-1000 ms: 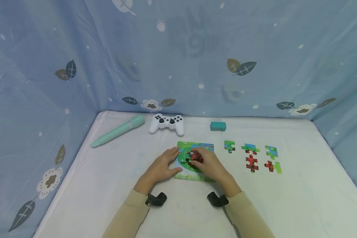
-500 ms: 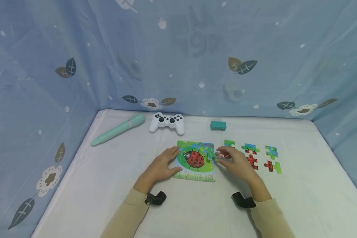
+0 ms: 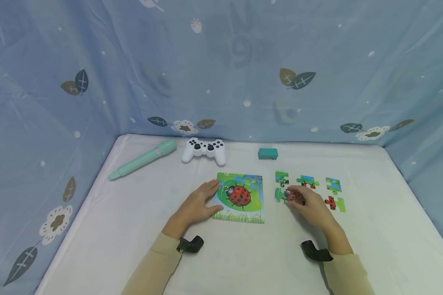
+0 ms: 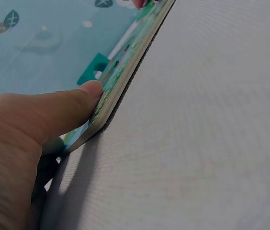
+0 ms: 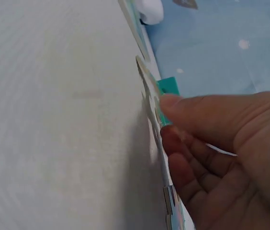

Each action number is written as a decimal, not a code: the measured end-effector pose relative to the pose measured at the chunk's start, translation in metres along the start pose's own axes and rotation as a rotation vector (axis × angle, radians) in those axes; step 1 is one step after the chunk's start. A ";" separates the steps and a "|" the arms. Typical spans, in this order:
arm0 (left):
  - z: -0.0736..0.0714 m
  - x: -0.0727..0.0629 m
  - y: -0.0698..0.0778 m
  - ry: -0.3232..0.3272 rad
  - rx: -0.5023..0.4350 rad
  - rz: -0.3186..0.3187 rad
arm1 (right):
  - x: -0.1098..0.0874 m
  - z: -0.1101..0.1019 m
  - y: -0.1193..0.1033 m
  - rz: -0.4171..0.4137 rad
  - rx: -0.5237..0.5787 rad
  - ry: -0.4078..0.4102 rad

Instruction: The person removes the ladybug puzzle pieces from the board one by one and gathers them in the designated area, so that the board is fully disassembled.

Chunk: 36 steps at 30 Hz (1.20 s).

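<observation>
A square puzzle board [image 3: 240, 197] with a red ladybug picture lies mid-table in the head view. My left hand [image 3: 195, 207] rests at its left side, thumb on the lower left corner; in the left wrist view the thumb [image 4: 70, 108] touches the board's edge. Right of the board, my right hand [image 3: 311, 207] pinches a green puzzle piece [image 3: 280, 195] with part of the ladybug's head on it. The right wrist view shows that piece edge-on at the thumb and fingertips. Another green piece [image 3: 282, 177] lies just behind it. The right fingers hide a red piece.
More loose pieces lie to the right: a blue-green one [image 3: 307, 181], a blue corner piece [image 3: 334, 185] and a red-green one [image 3: 336, 203]. Along the back are a mint-green wand-shaped thing [image 3: 144, 159], a white game controller [image 3: 204, 150] and a teal block [image 3: 268, 154].
My right hand has carried the pinched piece from above the board to the right, down beside the loose pieces, uncovering the ladybug picture. The left hand has stayed at the board.
</observation>
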<state>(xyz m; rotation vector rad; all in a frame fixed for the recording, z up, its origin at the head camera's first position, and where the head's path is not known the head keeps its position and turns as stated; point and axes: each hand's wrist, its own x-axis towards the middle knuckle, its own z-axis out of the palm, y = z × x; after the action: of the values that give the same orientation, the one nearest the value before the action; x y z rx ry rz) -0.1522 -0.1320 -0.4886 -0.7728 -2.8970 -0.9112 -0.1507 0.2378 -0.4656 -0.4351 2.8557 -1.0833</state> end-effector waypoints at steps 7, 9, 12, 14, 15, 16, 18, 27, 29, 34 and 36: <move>-0.002 0.001 0.002 -0.002 -0.020 0.002 | 0.002 0.002 0.002 -0.090 -0.118 0.049; -0.003 0.001 0.002 -0.014 -0.017 -0.012 | 0.003 0.002 0.002 -0.097 -0.131 0.053; -0.004 0.001 0.002 -0.032 -0.013 -0.034 | 0.003 0.003 0.002 -0.098 -0.140 0.048; -0.004 0.002 0.002 -0.040 -0.010 -0.044 | 0.004 0.003 0.002 -0.094 -0.142 0.046; -0.004 0.002 0.002 -0.040 -0.013 -0.046 | 0.004 0.003 0.002 -0.093 -0.141 0.045; -0.004 0.002 0.002 -0.040 -0.015 -0.046 | 0.004 0.003 0.001 -0.092 -0.140 0.046; -0.004 0.002 0.002 -0.040 -0.016 -0.045 | 0.003 0.003 0.000 -0.092 -0.137 0.052; -0.003 0.001 0.001 -0.034 -0.027 -0.041 | 0.002 0.010 -0.018 -0.105 -0.029 0.015; -0.003 0.001 0.001 -0.035 -0.035 -0.040 | 0.002 0.014 -0.023 -0.104 -0.016 -0.012; -0.002 0.002 -0.001 -0.016 -0.097 -0.042 | 0.001 0.024 -0.036 -0.125 0.006 -0.058; -0.003 0.002 -0.001 -0.011 -0.129 -0.044 | 0.000 0.027 -0.041 -0.140 0.013 -0.076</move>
<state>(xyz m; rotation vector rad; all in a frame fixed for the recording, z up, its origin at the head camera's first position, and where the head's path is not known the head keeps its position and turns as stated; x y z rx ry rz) -0.1553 -0.1334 -0.4869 -0.7265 -2.8988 -1.1111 -0.1367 0.1910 -0.4588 -0.6695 2.7861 -1.0811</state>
